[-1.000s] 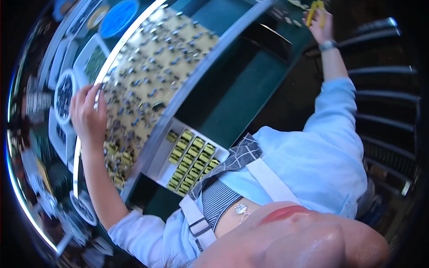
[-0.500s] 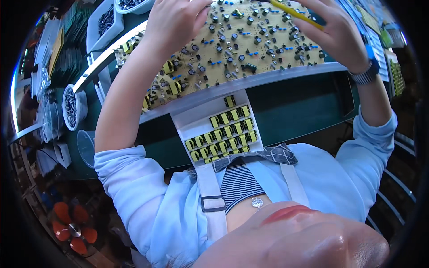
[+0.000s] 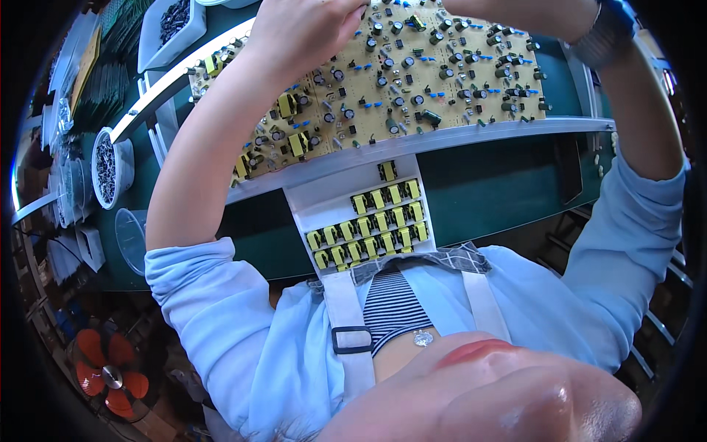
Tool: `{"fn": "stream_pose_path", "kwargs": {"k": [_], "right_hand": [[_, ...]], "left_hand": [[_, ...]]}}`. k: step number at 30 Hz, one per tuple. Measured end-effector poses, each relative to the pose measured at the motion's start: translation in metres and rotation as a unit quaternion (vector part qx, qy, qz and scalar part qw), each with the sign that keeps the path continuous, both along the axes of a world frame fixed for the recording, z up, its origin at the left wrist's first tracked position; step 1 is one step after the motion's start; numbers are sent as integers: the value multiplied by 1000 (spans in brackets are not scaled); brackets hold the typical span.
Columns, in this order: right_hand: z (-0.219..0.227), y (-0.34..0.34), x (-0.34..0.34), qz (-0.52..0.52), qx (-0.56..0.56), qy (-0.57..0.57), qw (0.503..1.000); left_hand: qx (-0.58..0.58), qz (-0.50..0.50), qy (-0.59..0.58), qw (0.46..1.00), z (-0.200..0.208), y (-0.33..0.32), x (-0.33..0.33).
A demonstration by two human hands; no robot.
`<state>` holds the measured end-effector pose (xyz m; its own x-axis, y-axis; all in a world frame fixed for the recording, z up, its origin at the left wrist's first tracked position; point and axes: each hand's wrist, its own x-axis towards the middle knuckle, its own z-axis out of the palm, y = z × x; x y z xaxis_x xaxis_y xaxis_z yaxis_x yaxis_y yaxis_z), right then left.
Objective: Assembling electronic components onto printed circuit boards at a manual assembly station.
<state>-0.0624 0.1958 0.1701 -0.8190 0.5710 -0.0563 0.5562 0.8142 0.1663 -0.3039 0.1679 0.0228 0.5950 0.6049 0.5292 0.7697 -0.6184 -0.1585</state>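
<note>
My left hand [image 3: 303, 33] reaches over a tan circuit board panel [image 3: 346, 136] at the top, its fingers curled together near the upper edge; anything between the fingertips is hidden. My right hand [image 3: 508, 13] is over the far right of the panel, with its fingers cut off by the top edge. Capacitors, small blue parts and several yellow-and-black transformers [image 3: 298, 144] stand on the panel. A pale metal rail [image 3: 501, 130] runs along its near side. Closer to my body, a white tray [image 3: 318, 200] holds rows of the same yellow-and-black transformers [image 3: 383, 221].
At the left are a white bin [image 3: 193, 33] of dark parts, a round tub [image 3: 127, 177] of small metal-looking parts and a clear plastic cup [image 3: 131, 239]. Green boards [image 3: 103, 92] are stacked beyond them. An orange-bladed fan [image 3: 112, 376] stands low at left.
My right hand has moved up and inward, its fingers and the yellow-handled tool leaving the view. The left hand has shifted slightly, its fingers now drawn together. The view has shifted a little.
</note>
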Motion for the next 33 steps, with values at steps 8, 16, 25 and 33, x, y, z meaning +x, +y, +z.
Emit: {"fn": "stream_pose_path", "kwargs": {"k": [8, 16, 25, 33], "right_hand": [[31, -6, -77, -156, -90, -194, 964], [32, 0, -106, -140, 1, -266, 954], [27, 16, -107, -92, 26, -286, 953], [28, 13, -92, -67, -11, -279, 958]], "left_hand": [[-73, 23, -26, 997, 16, -16, 10], [-43, 22, -26, 998, -6, -10, -16], [-20, -7, -17, 1000, -1, -2, -18], [-2, -11, -19, 1000, 1, 2, -13]]}}
